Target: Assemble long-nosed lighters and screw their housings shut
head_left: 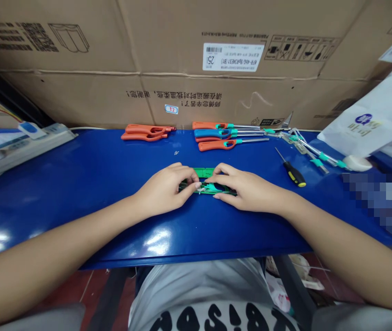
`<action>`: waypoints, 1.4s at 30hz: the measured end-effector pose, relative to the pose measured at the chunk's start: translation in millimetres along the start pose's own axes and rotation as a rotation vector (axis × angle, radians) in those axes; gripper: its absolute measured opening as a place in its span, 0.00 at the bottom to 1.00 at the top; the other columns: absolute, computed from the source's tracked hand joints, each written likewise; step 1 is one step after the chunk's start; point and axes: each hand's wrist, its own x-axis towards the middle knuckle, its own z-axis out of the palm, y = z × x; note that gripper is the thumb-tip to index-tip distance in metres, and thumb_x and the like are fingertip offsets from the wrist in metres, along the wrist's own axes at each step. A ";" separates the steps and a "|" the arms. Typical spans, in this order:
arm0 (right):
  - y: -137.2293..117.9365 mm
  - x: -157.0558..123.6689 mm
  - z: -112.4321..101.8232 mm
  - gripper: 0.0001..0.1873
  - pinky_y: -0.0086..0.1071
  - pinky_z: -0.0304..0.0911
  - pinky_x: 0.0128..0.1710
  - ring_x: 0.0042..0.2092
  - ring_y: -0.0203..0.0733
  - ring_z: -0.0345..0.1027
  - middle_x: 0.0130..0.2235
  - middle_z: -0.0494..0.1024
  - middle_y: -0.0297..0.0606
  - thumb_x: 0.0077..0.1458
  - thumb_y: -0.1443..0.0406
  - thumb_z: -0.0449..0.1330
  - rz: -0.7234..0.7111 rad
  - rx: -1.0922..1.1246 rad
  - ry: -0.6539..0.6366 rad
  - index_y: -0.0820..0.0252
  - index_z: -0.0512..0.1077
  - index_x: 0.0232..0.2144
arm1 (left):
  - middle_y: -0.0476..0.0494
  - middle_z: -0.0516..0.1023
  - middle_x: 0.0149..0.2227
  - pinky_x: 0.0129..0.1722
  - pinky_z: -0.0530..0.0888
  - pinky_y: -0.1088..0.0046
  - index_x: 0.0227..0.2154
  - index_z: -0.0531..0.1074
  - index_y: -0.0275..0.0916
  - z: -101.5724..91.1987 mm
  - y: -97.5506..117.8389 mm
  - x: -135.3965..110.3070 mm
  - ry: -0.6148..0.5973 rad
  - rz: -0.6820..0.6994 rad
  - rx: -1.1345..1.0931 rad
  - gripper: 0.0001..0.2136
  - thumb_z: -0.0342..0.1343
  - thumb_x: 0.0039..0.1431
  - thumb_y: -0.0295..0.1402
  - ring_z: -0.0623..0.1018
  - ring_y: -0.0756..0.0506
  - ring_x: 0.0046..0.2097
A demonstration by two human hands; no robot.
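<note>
Green lighter casing: located at the centre of the frame, on or just above the blue table, opened lengthwise, with small light-green and dark parts inside. A green strip lies directly behind it, between the two hands.

Left hand: at the casing's left end, fingers curled, thumb and forefinger almost meeting above a thin whitish piece. Whether that piece is pinched cannot be told.

Right hand: closed about the casing's right end, thumb along the near edge, fingers bent over the far side.

Upper middle of the frame: orange handles lie together, left of a row of lighters with metal stems, orange ones and a blue one, stems pointing right.

Right of centre: a screwdriver with a black and yellow handle, lying aslant, its shaft toward the upper left. Behind it, a loose heap of metal tubes with green fittings. Upper right: a white bag.

A cardboard box with printing upside down stands along the table's far edge.
</note>
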 end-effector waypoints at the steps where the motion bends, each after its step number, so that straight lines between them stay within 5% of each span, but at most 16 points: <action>1: 0.7 -0.1 -0.3 0.20 0.39 0.70 0.45 0.44 0.45 0.72 0.54 0.68 0.44 0.64 0.61 0.58 -0.002 -0.003 0.001 0.55 0.70 0.58 | 0.46 0.77 0.33 0.38 0.68 0.70 0.36 0.75 0.37 1.4 -0.8 0.1 -0.002 0.002 0.003 0.07 0.54 0.66 0.34 0.74 0.44 0.38; 20: 4.7 -1.0 -3.4 0.20 0.39 0.69 0.45 0.46 0.47 0.72 0.53 0.70 0.44 0.65 0.62 0.57 -0.044 -0.037 -0.028 0.55 0.69 0.58 | 0.47 0.75 0.35 0.41 0.69 0.69 0.37 0.73 0.38 12.9 -8.9 2.1 0.024 0.011 -0.057 0.07 0.57 0.66 0.37 0.74 0.45 0.39; 27: 8.7 -5.9 -14.2 0.20 0.38 0.68 0.45 0.46 0.45 0.72 0.54 0.71 0.43 0.63 0.64 0.58 -0.041 -0.048 -0.050 0.55 0.70 0.57 | 0.48 0.75 0.35 0.34 0.69 0.72 0.39 0.75 0.39 -1.8 -6.8 2.2 0.000 -0.012 -0.080 0.07 0.53 0.66 0.33 0.72 0.49 0.32; 32: 12.3 -5.6 -18.3 0.18 0.36 0.65 0.42 0.43 0.43 0.71 0.51 0.73 0.42 0.61 0.59 0.61 -0.027 0.001 -0.027 0.56 0.73 0.52 | 0.49 0.73 0.33 0.29 0.68 0.74 0.40 0.76 0.39 -15.3 -12.5 3.8 -0.123 -0.028 -0.106 0.08 0.59 0.58 0.31 0.70 0.51 0.28; 42: 16.1 5.6 -1.4 0.11 0.30 0.58 0.34 0.32 0.36 0.66 0.36 0.74 0.38 0.60 0.59 0.64 0.024 0.113 0.137 0.61 0.76 0.36 | 0.47 0.75 0.37 0.30 0.68 0.75 0.41 0.76 0.39 -16.0 -20.1 7.1 -0.232 -0.026 -0.211 0.10 0.60 0.61 0.39 0.71 0.51 0.30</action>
